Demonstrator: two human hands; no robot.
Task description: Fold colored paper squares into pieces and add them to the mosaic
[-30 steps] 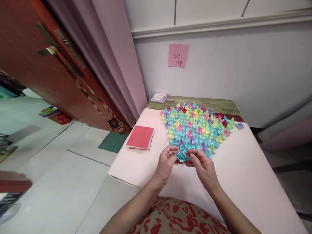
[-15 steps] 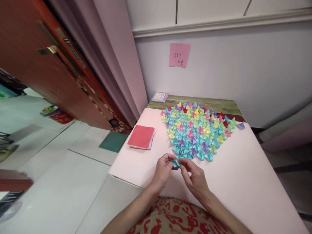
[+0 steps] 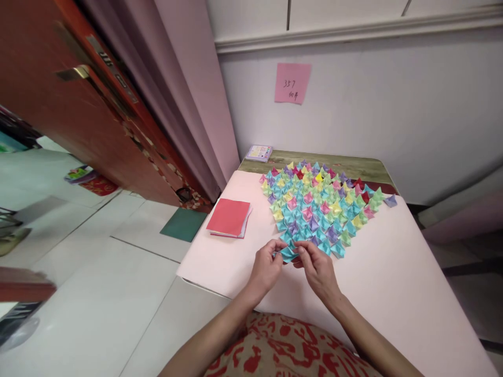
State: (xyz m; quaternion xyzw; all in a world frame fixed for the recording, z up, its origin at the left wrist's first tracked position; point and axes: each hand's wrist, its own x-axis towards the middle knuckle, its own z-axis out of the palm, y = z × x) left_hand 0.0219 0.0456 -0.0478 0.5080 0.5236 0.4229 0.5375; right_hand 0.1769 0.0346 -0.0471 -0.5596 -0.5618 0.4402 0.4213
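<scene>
Noted a reddish-brown wooden door [image 3: 58, 104] and a pale pink curtain [image 3: 188, 94] far left, well apart from the work. Below them, logged a white tiled floor [image 3: 98, 293] with a dark green mat [image 3: 184, 225] near the surface's left corner.

Logged a flat stack of red square paper sheets [image 3: 229, 217] near the left edge of the pink-covered surface [image 3: 393, 283], apart from everything else, probably parked there for easy reach of the left hand.

Found the left hand [image 3: 266, 266] closed on a small teal folded paper piece [image 3: 288, 254], thumb and fingertips clamped on its left end. Found the right hand [image 3: 319, 269] pinched together on the right end. Held from both sides, likely to keep the folds from springing open.

Located the piece at the near tip of a fan-shaped spread of small multicoloured folded paper pieces [image 3: 318, 204], touching or just off it; could not tell which. Saw the spread packed tight and running toward the far edge by the wall, probably to keep rows in order.

Marked plenty of bare room near and right of the hands, little at the far side.
</scene>
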